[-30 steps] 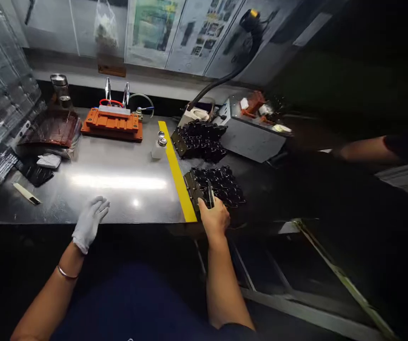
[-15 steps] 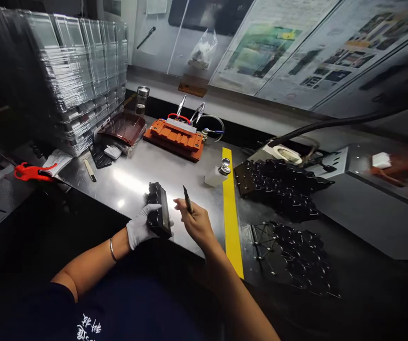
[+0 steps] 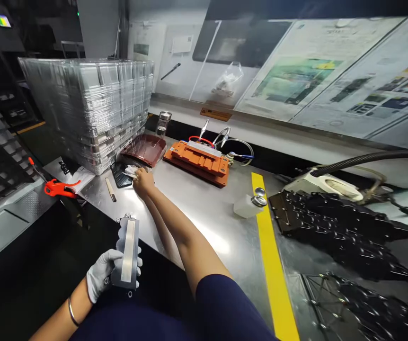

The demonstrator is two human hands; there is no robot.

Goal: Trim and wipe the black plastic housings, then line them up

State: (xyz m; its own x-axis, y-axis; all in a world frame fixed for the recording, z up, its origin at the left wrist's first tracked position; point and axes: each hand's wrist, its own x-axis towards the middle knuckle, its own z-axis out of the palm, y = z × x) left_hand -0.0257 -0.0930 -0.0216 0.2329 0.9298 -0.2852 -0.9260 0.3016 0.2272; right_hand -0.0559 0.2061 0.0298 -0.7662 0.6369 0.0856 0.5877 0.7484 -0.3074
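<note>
My left hand [image 3: 101, 272], in a white glove, grips a dark elongated housing [image 3: 120, 237] by its sides, just off the table's front edge. A pale metallic strip [image 3: 129, 251] runs along the face turned towards me. My bare right hand [image 3: 144, 181] reaches far forward and left over the table, its fingers closed on a crumpled white cloth [image 3: 130, 170]. The cloth is beside a black phone-like slab [image 3: 121, 177]. Near them lies a thin cream-handled tool [image 3: 110, 189] with a dark end.
Clear plastic trays [image 3: 108, 104] are stacked at the left, by a red air gun [image 3: 61, 188]. Behind are a dark red tray [image 3: 147, 149], a glass jar [image 3: 163, 124] and an orange fixture [image 3: 197, 161]. A white dispenser [image 3: 245, 207] stands by yellow tape [image 3: 273, 265]; black parts [image 3: 339, 232] lie right.
My right hand has moved left and forward onto the cloth; its dark pointed tool no longer shows. My left hand has drawn the housing nearer and turned its strip face up. The view has shifted.
</note>
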